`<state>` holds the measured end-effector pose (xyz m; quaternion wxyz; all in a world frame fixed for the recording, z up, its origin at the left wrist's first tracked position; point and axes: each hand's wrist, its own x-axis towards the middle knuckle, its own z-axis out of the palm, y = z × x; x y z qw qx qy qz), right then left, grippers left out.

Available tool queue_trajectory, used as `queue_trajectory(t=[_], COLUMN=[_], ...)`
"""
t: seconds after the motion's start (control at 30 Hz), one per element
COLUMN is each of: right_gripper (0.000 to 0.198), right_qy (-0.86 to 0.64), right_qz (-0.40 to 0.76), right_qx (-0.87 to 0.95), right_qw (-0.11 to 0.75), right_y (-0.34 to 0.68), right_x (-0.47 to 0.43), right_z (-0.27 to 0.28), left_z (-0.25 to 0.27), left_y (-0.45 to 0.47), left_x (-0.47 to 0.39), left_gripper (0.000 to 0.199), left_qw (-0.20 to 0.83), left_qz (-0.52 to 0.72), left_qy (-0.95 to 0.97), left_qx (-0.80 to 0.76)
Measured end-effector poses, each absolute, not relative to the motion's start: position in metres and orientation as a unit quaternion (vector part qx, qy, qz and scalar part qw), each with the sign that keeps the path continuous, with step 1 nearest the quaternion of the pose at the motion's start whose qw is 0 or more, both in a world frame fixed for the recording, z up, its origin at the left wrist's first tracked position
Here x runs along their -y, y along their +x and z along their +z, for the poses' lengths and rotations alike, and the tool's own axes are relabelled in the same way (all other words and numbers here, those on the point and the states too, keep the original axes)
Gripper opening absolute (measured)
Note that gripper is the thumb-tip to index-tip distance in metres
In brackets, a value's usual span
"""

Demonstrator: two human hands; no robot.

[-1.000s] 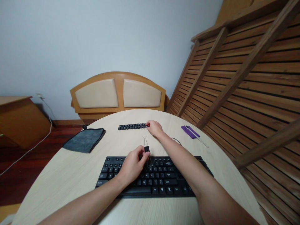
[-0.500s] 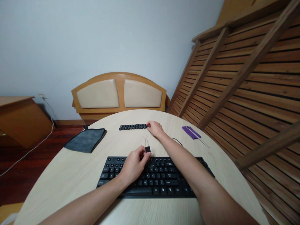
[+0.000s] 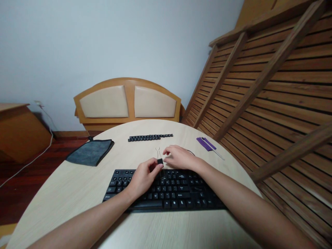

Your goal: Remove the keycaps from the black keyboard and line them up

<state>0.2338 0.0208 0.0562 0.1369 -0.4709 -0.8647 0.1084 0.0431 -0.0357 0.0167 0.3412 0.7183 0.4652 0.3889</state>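
Two bare hands at work over a black keyboard (image 3: 169,189) on a pale, rounded tabletop (image 3: 155,229). The left hand (image 3: 143,177) lies above the middle of the keyboard, its thumb and fingers grasping a black binder clip (image 3: 160,161); one wire handle of the clip points toward the far edge, the other back over the keys. The right hand (image 3: 179,157) hovers just to the right of the clip, its fingers loosely curved, parted and released; whether a fingertip touches the clip cannot be told. Beyond both hands, small black keycaps (image 3: 145,137) stand in closely set rows, the farther row extending more to the right. A dark grey cloth (image 3: 90,153) lies at left; at right, a slender pale tool (image 3: 216,151) rests across a purple cloth (image 3: 206,146).
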Motion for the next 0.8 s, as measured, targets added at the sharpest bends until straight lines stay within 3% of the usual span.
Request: queue_trajectory(t=[0.1,0.27,0.8], right_gripper=[0.034,0.071,0.064], right_qy=[-0.42,-0.393,-0.388], right_qz=[0.189,0.275,0.2], right_qx=[0.879,0.87,0.882], right_qw=[0.122,0.116,0.178], right_y=[0.256,0.276,0.252], right_x=[0.014,0.045,0.055], right_z=[0.06,0.051,0.031], left_z=[0.016,0.021,0.026], left_y=[0.043,0.043,0.045], left_x=[0.035,0.037,0.042], left_gripper=[0.031,0.033,0.028], left_qw=[0.339,0.337,0.345], left_qz=[0.391,0.381,0.377], left_qy=[0.718,0.729,0.732], left_qx=[-0.465,-0.457,-0.449])
